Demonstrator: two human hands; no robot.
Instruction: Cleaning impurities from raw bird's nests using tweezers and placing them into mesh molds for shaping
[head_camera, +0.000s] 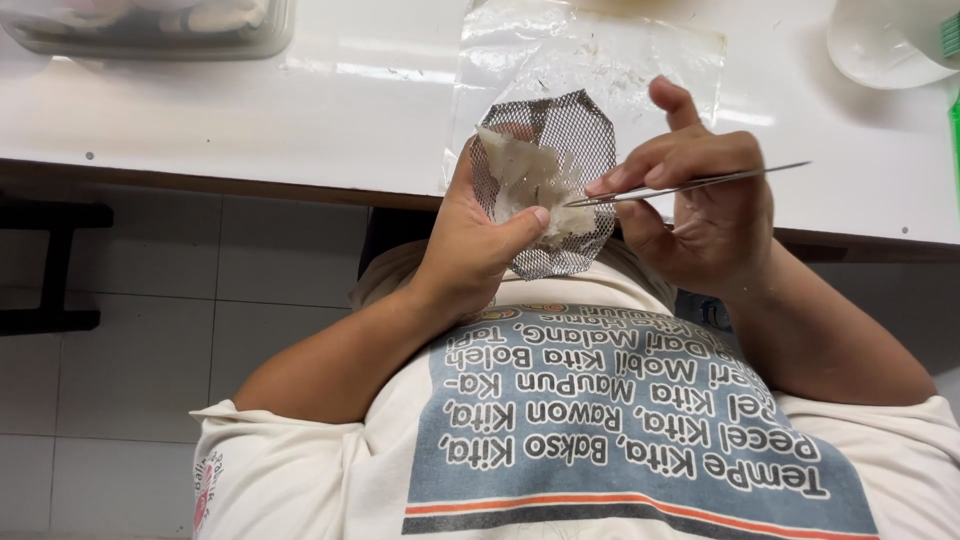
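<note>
Left hand (470, 245) grips a dark wire-mesh piece (560, 150) bearing a pale whitish fibrous lump (525, 175) (thumb pressed on it), right hand (700, 195) pinching slim metal tweezers (690, 185), above the white table's (300, 110) near edge.

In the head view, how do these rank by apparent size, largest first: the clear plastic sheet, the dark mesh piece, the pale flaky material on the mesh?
1. Clear plastic sheet, though the mesh covers part of it.
2. Dark mesh piece, held nearer the camera, so its true size is unsure.
3. Pale flaky material.
</note>
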